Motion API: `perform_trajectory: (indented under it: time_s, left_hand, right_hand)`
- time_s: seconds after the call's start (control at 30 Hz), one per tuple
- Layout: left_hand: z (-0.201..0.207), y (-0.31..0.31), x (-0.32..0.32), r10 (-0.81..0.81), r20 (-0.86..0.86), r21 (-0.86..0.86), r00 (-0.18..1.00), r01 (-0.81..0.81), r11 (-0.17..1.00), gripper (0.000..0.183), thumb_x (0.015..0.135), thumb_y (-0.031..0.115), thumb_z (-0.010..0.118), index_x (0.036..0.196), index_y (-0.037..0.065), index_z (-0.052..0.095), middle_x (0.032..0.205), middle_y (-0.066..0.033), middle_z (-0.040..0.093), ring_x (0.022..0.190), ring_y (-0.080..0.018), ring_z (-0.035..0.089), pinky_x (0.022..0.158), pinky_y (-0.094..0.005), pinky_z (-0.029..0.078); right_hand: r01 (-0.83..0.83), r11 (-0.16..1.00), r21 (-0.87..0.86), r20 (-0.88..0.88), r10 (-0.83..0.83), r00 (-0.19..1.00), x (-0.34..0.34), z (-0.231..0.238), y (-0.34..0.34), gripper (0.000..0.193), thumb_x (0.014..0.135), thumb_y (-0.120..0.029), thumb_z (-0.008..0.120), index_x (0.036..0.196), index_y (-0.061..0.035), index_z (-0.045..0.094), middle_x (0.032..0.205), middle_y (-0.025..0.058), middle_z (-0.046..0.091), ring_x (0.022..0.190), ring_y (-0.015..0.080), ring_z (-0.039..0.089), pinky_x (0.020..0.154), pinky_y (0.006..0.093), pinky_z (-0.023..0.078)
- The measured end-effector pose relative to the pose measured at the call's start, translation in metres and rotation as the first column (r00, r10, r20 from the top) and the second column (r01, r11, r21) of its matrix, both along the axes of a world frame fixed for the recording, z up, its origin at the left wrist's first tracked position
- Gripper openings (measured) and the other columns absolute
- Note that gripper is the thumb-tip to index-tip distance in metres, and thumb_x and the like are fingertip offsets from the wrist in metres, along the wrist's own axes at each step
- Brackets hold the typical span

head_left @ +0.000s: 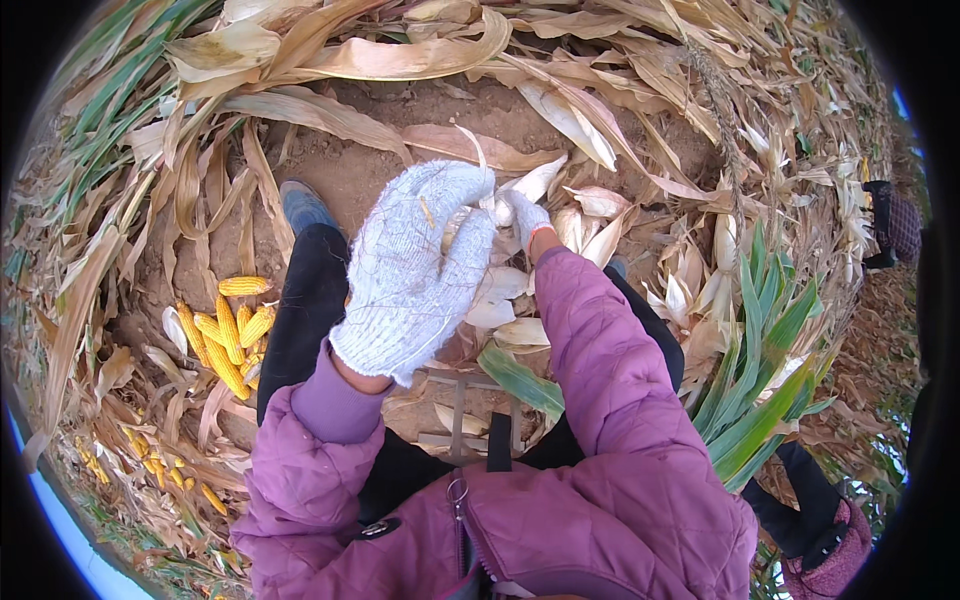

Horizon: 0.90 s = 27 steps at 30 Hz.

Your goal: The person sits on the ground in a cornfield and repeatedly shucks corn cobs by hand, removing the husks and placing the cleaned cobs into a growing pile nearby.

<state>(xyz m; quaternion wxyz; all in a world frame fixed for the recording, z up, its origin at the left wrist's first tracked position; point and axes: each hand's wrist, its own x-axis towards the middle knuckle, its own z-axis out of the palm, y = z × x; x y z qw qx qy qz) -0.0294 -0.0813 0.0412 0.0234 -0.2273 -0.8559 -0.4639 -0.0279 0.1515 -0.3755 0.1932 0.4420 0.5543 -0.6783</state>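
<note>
My left hand point(410, 265), in a white knitted glove with dark strands of corn silk on it, is raised between my knees. Its fingers curl toward the thumb around something pale, mostly hidden by the glove. A thin dry strip sticks up above the fingertips. Close against it on the right is my right hand point(527, 220), also gloved, its fingers pinched at a pale corn husk point(540, 180). Loose husks point(492, 300) lie beneath both hands. On the ground at the left rests a small pile of bare yellow corn ears point(228, 328).
Dry corn stalks and leaves point(400, 60) cover the ground ahead and on both sides. Green leaves point(750, 370) lie at the right. More corn ears point(160, 465) are scattered at lower left. Other people's legs point(805, 500) show at the right edge.
</note>
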Motion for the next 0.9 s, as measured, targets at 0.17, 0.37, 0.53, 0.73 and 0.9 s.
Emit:
perform_trajectory:
  time_s: [0.17,0.37,0.53,0.73,0.9]
  left_hand:
    - [0.001,-0.006,0.003,0.036,0.161,0.102,0.986,-0.053,0.993,0.025,0.090,0.007,0.063,0.114,0.002,0.063,0.111,-0.0119,0.062,0.106,-0.0215,0.059,0.094,-0.0340,0.046]
    - [0.007,-0.022,-0.012,0.250,0.136,0.211,0.959,-0.275,0.938,0.033,0.091,0.016,0.063,0.121,0.002,0.060,0.117,-0.0121,0.063,0.110,-0.0204,0.058,0.095,-0.0329,0.046]
    - [0.028,-0.016,-0.021,0.296,0.371,0.511,0.880,-0.460,0.726,0.045,0.091,0.016,0.064,0.131,-0.003,0.052,0.126,-0.0149,0.058,0.116,-0.0229,0.056,0.099,-0.0331,0.044]
    - [0.029,-0.009,-0.013,-0.090,0.489,0.638,0.868,-0.285,0.715,0.036,0.088,0.016,0.066,0.119,-0.002,0.060,0.110,-0.0075,0.063,0.098,-0.0140,0.059,0.085,-0.0283,0.049]
    - [0.028,0.000,-0.010,-0.141,0.471,0.577,0.871,-0.184,0.796,0.034,0.088,0.013,0.063,0.118,-0.002,0.061,0.107,-0.0067,0.065,0.098,-0.0141,0.059,0.087,-0.0284,0.048]
  right_hand:
    - [-0.037,0.998,-0.060,-0.308,0.017,0.951,-0.005,0.086,-0.057,0.048,0.077,-0.029,0.077,0.110,0.0038,0.064,0.105,0.0123,0.067,0.094,0.0190,0.063,0.077,0.0337,0.050]
    - [-0.289,0.858,0.424,-0.430,0.472,0.770,-0.029,0.271,-0.104,0.076,0.071,-0.041,0.083,0.116,0.0046,0.041,0.104,0.0164,0.061,0.092,0.0222,0.061,0.081,0.0342,0.051]
    - [-0.112,0.640,0.760,-0.427,0.622,0.657,-0.002,0.361,-0.096,0.075,0.070,-0.037,0.083,0.117,0.0018,0.040,0.105,0.0218,0.061,0.097,0.0333,0.064,0.084,0.0399,0.051]
    - [0.033,0.562,0.827,-0.481,0.674,0.560,0.039,0.375,-0.092,0.074,0.067,-0.029,0.087,0.119,-0.0011,0.042,0.110,0.0190,0.058,0.101,0.0300,0.063,0.084,0.0391,0.051]
    - [-0.227,0.503,0.834,-0.475,0.864,0.168,0.023,0.398,-0.078,0.072,0.073,-0.036,0.079,0.127,-0.0038,0.044,0.119,0.0187,0.057,0.106,0.0339,0.061,0.086,0.0402,0.051]
